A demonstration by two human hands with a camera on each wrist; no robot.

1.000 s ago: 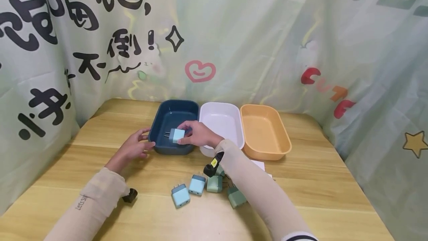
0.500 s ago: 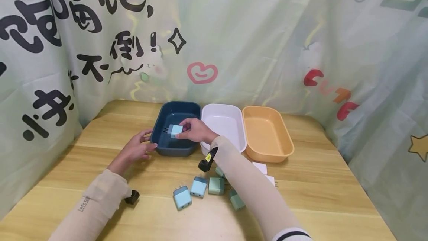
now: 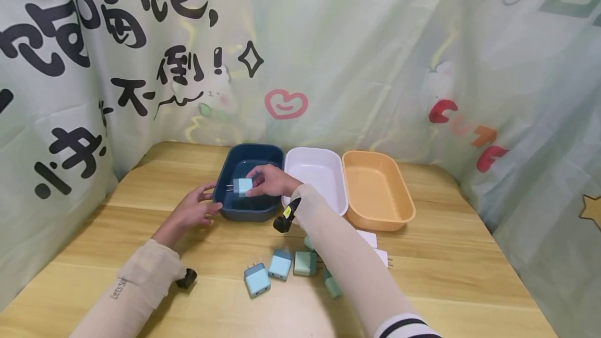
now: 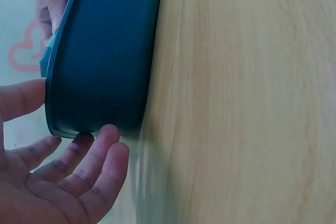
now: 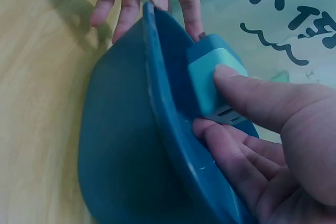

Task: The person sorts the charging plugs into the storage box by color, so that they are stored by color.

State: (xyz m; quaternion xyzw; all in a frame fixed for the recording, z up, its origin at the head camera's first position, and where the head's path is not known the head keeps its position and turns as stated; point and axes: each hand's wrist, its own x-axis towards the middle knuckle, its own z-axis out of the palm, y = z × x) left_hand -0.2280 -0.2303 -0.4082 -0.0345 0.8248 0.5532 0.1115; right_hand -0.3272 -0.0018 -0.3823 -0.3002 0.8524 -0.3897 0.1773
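A: Head view, what is noted?
B: A light-blue charger (image 3: pixel 242 187) is pinched by the right hand (image 3: pixel 273 180) over the dark blue bin (image 3: pixel 249 216), prongs directed to 9 o'clock. That bin is touched at 8 o'clock by the left hand (image 3: pixel 194 208), its fingers extended and spread.
A: Surroundings?
B: The white bin (image 3: pixel 316 168) is set at 3 o'clock, the orange bin (image 3: pixel 377 186) beyond it. On the table (image 3: pixel 216 301), two loose blue chargers (image 3: pixel 280 265) are seen between 5 and 6 o'clock, green chargers (image 3: pixel 305 264) near 5, white chargers (image 3: pixel 381 258) near 4.
A: Left wrist view?
B: The rim is touched by the left hand, fingers splayed around 7 o'clock. The held charger is mostly hidden, at 9.
A: Right wrist view?
B: The charger is gripped between thumb and curled fingers, ports turned to 5 o'clock. Contact with the bin floor cannot be told.
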